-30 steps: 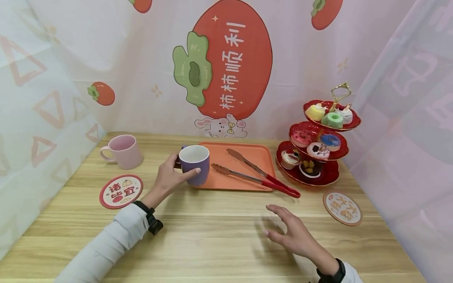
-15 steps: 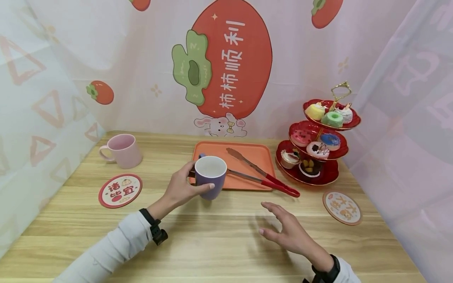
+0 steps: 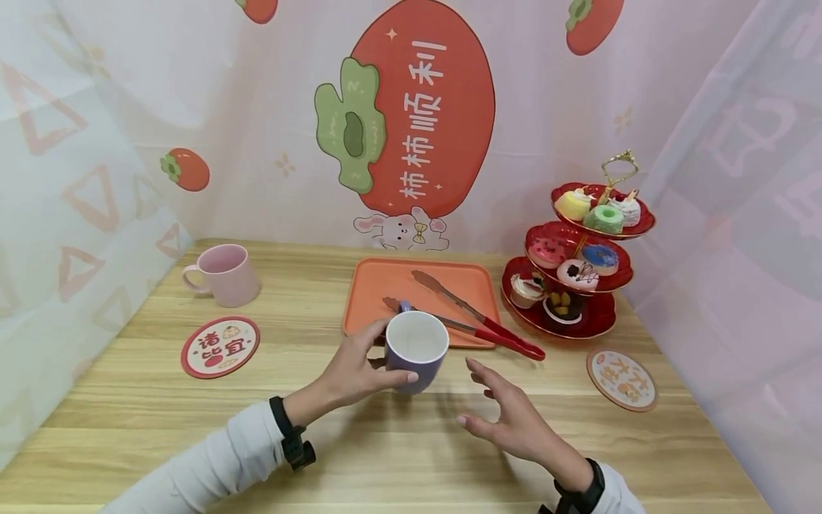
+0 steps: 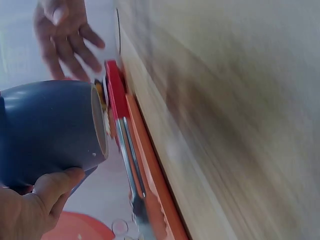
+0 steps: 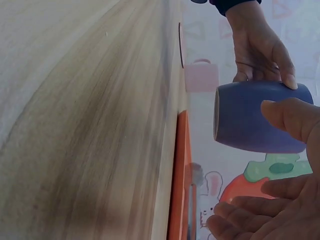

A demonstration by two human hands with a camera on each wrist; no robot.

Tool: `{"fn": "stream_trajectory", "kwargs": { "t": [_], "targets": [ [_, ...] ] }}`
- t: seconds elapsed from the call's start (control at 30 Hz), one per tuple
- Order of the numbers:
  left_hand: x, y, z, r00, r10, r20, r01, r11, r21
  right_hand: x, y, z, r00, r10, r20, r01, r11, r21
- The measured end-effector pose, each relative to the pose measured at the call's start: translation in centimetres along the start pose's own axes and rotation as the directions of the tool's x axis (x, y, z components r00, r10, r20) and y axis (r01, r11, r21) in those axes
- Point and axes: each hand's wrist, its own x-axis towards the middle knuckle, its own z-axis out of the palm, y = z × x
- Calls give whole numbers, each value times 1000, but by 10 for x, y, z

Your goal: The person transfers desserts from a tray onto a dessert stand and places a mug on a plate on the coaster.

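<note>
One purple mug (image 3: pixel 415 351), gripped by the left hand (image 3: pixel 352 371), hangs above bare bench (image 3: pixel 385 457) before the orange tray (image 3: pixel 372 285); right hand (image 3: pixel 514 421) spread wide just beside the mug.

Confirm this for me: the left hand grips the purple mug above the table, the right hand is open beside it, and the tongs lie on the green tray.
One detail is wrong: the tray is orange, not green, as the head view shows. The rest holds: the left hand grips the purple mug above the table, the right hand is open beside it, and the tongs lie on the tray.
</note>
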Motion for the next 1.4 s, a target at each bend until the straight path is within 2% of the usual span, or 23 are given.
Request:
{"fn": "stream_trajectory", "kwargs": {
  "t": [0.17, 0.4, 0.5, 0.67, 0.8, 1.0, 1.4],
  "targets": [
    [-4, 9, 9, 999, 6, 44, -5, 1000, -26, 5, -4, 4, 999, -14, -32, 16, 998, 61],
    [-10, 40, 16, 994, -5, 108, 18, 993, -115, 9, -9, 10, 996, -44, -79, 58, 981, 184],
    [-11, 45, 19, 991, -13, 135, 34, 987, -157, 10, -11, 12, 994, -69, -87, 86, 974, 211],
    [-12, 42, 23, 984, -13, 176, 54, 971, -233, 10, -13, 16, 995, -66, -76, 83, 967, 239],
    [-12, 41, 25, 982, -13, 191, 63, 964, -259, 11, -11, 17, 996, -58, -74, 77, 956, 283],
    [-12, 42, 27, 981, -31, 192, 84, 958, -273, 10, -11, 17, 997, -42, -66, 62, 935, 348],
    [-12, 40, 27, 977, -31, 213, 91, 956, -279, 10, -9, 19, 997, -29, -75, 55, 930, 364]
  ]
}}
